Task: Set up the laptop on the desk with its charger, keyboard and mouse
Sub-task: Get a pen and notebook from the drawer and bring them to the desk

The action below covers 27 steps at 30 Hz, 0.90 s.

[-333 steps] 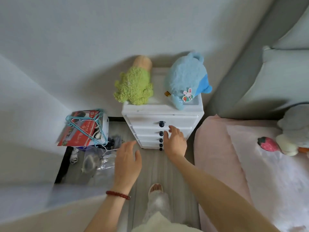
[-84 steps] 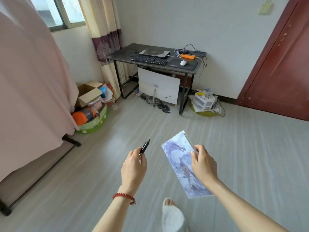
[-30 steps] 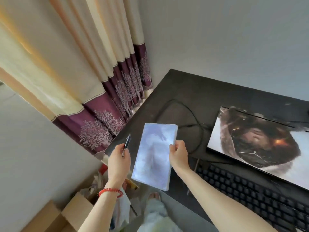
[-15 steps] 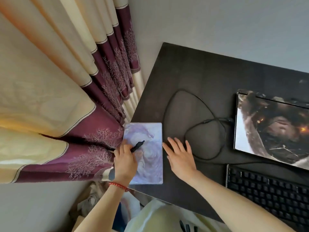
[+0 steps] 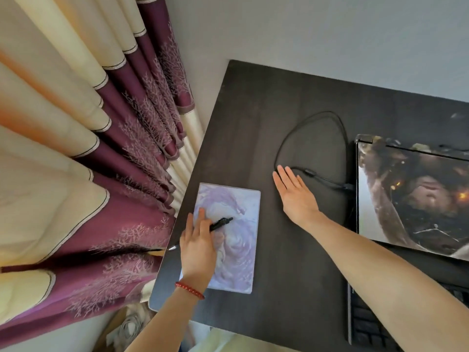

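Laptop closed at the desk's right, hands flat on the left

Laptop (image 5: 416, 201) lies shut on the dark desk (image 5: 253, 118), its printed lid up and its long axis running left to right; its hinge edge faces the wall and its right part is cut off by the frame. A black charger cable (image 5: 330, 182) enters the laptop's left side and loops over the desk toward the wall, curling back near the right hand. Keyboard (image 5: 365, 323) sits in front of the laptop at the lower right; only its left end shows, mostly covered by the right forearm, and its keys are hard to make out. No mouse shows in this view.

At the desk's near left corner a notebook (image 5: 238, 247) with a pale purple swirled cover lies flat, long axis pointing away from the person. A black pen (image 5: 220, 224) rests on it, tip angled up and to the right.

The left hand (image 5: 199, 247), a red bead bracelet (image 5: 189, 290) on its wrist, lies palm down on the notebook with fingers straight; the pen's rear end is hidden under them, so whether they pinch it cannot be told. The right hand (image 5: 295, 196) is spread flat, palm down, empty, on bare desk between notebook and laptop, fingertips touching or just beside the cable loop. A cream and maroon curtain (image 5: 96, 153) hangs left of the desk.
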Each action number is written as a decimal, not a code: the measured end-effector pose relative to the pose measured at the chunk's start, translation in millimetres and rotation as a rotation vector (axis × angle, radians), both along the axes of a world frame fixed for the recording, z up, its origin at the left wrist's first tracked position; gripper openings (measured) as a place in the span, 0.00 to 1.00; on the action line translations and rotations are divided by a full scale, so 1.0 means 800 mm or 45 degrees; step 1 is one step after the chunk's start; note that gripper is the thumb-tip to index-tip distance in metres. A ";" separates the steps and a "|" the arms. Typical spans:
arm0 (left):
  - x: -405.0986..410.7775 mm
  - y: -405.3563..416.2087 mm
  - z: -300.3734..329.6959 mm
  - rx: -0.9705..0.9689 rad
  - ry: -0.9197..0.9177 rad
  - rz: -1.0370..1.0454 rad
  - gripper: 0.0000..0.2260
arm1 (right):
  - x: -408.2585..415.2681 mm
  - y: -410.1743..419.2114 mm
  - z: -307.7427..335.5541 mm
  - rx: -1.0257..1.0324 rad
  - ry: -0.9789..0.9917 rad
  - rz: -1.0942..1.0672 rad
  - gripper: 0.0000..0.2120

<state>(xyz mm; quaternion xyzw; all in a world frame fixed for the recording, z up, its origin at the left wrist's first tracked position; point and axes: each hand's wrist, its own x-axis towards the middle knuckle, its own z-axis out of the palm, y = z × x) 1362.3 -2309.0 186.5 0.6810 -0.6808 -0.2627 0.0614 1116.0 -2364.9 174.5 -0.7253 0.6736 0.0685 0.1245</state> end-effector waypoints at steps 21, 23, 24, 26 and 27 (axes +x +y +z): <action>-0.090 0.013 0.015 -0.242 -0.185 -0.332 0.18 | 0.019 0.154 0.032 -0.172 -0.301 0.027 0.21; -0.066 0.015 0.006 -0.162 -0.310 -0.363 0.21 | 0.036 0.161 0.027 -0.076 -0.229 0.064 0.23; -0.056 0.018 0.001 -0.129 -0.340 -0.384 0.23 | 0.042 0.162 0.024 -0.023 -0.220 0.047 0.24; -0.045 0.022 -0.004 -0.069 -0.393 -0.441 0.25 | 0.052 0.161 0.019 0.051 -0.181 0.036 0.24; -0.043 0.023 -0.006 -0.054 -0.416 -0.456 0.27 | 0.055 0.161 0.017 0.059 -0.158 0.045 0.25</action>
